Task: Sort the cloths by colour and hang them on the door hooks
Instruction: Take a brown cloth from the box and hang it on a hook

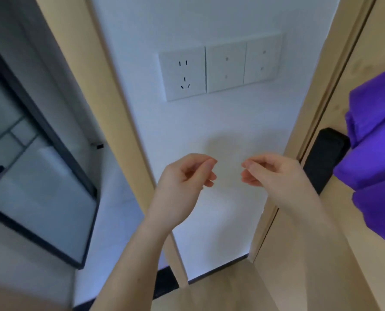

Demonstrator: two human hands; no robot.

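Left grip and right grip hover released, loosely curled, empty. Purple cloth hangs at right; the next probably wants pinching by its top edge.

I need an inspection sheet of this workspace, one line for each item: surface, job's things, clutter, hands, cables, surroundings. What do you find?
Surface: no table in view; a white wall faces the person.
Job's things: purple cloth hangs against the wooden door at the right; the hooks are not in view; no other cloths seen.
Clutter: nothing seen.
Hands: left hand and right hand are raised before the wall, apart, fingers loosely curled, holding nothing.
Cables: nothing seen.
Surroundings: socket and switch panels on the wall; black lock plate on the door; black-framed glass panel at the left.
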